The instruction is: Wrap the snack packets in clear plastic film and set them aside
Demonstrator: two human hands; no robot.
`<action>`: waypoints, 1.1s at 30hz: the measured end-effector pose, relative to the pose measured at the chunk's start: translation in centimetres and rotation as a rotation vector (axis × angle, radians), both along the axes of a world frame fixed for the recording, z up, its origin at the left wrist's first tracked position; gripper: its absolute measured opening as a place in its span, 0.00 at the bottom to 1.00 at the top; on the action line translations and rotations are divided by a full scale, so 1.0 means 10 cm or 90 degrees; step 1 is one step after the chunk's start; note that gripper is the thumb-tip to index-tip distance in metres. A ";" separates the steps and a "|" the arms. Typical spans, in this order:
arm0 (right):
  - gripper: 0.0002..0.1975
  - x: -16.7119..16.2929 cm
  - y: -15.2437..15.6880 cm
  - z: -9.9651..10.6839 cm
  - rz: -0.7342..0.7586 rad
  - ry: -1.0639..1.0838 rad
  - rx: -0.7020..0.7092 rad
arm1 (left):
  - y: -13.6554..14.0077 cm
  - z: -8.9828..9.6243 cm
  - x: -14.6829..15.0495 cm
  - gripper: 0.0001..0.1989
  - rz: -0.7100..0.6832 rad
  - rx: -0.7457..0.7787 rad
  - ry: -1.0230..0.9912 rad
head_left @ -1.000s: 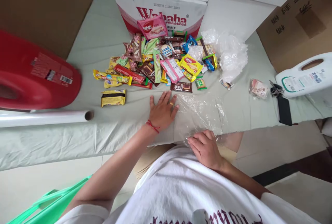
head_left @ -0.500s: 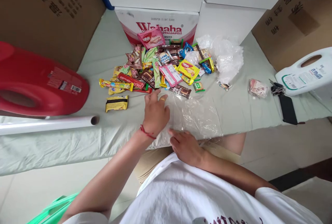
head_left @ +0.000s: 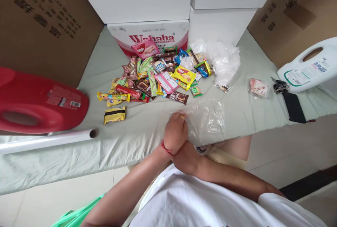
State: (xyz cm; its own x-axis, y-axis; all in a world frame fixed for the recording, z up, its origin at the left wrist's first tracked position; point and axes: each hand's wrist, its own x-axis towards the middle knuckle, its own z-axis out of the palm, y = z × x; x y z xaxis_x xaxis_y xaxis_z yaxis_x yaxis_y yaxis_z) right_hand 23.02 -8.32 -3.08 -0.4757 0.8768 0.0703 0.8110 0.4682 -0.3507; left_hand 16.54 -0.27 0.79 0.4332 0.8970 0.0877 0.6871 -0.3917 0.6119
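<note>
A clear plastic bag (head_left: pixel 210 118) lies flat and wrinkled near the table's front edge. My left hand (head_left: pixel 176 130), with a red cord at the wrist, is closed at the bag's left side and appears to pinch its film. My right hand (head_left: pixel 186 158) is tucked against the left one at the table edge, its fingers hidden behind the left hand and wrist. Just beyond the hands is a heap of wrapped snacks, with a brown cocoa biscuit pack (head_left: pixel 177 97) nearest, a yellow nabati wafer pack (head_left: pixel 184 75) and a pink-and-white pack (head_left: pixel 166 82).
On the left are a red jug (head_left: pixel 65 102) and a plastic film roll (head_left: pixel 52 139). Crumpled clear plastic (head_left: pixel 223 58) lies right of the heap. Farther right sit a small wrapped pack (head_left: pixel 258 87), keys, a black case (head_left: pixel 293 107) and a white detergent bottle (head_left: pixel 310 66). Boxes stand behind.
My left hand has moved right and toward me, away from the snacks, and its fingers have closed at the bag. My right hand now sits partly behind it. The view has shifted slightly.
</note>
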 end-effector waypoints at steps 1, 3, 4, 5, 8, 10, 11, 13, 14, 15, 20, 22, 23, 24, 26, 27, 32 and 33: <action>0.09 0.01 -0.02 0.02 0.020 -0.009 -0.013 | 0.11 -0.06 -0.01 0.22 0.010 -0.015 0.012; 0.09 0.03 -0.08 0.07 0.031 -0.027 -0.019 | 0.27 -0.15 -0.05 0.23 0.024 -0.036 0.035; 0.10 0.04 -0.11 0.09 0.033 -0.037 -0.022 | 0.32 -0.18 -0.06 0.24 0.027 -0.037 0.048; 0.11 0.04 -0.14 0.11 0.037 -0.041 -0.024 | 0.35 -0.20 -0.08 0.24 0.030 -0.032 0.065; 0.05 0.10 -0.23 0.24 0.103 0.010 -0.025 | 0.33 -0.27 -0.13 0.26 0.035 -0.003 0.130; 0.05 0.19 -0.24 0.37 0.144 0.090 -0.018 | 0.27 -0.30 -0.17 0.27 0.016 0.021 0.171; 0.07 0.26 -0.21 0.43 0.144 0.130 -0.007 | 0.24 -0.32 -0.19 0.27 0.000 0.034 0.189; 0.11 0.43 -0.12 0.51 0.078 0.173 0.035 | 0.20 -0.33 -0.24 0.27 -0.028 0.058 0.220; 0.14 0.53 -0.06 0.51 0.022 0.166 0.057 | 0.18 -0.33 -0.26 0.27 -0.035 0.068 0.234; 0.17 0.64 -0.01 0.47 -0.041 0.142 0.074 | 0.17 -0.33 -0.28 0.27 -0.035 0.076 0.247; 0.24 1.20 0.12 0.14 -0.215 0.015 0.038 | 0.18 -0.33 -0.40 0.28 0.038 0.085 0.281; 0.21 1.43 0.15 0.11 -0.208 0.045 0.016 | 0.18 -0.34 -0.43 0.29 0.066 0.083 0.293; 0.19 1.55 0.21 0.13 -0.227 0.064 0.018 | 0.18 -0.34 -0.45 0.29 0.074 0.083 0.300; 0.18 1.68 0.29 0.16 -0.268 0.073 0.030 | 0.18 -0.35 -0.45 0.30 0.078 0.082 0.306; 0.18 1.95 0.55 0.24 -0.400 0.040 0.069 | 0.18 -0.37 -0.46 0.31 0.080 0.081 0.314; 0.18 2.09 0.72 0.27 -0.469 -0.002 0.081 | 0.18 -0.37 -0.45 0.32 0.079 0.080 0.316; 0.30 2.64 1.56 0.33 -0.553 -0.119 -0.023 | 0.18 -0.38 -0.44 0.32 0.071 0.086 0.317; 0.33 2.68 1.65 0.33 -0.540 -0.120 -0.051 | 0.18 -0.38 -0.44 0.32 0.071 0.088 0.315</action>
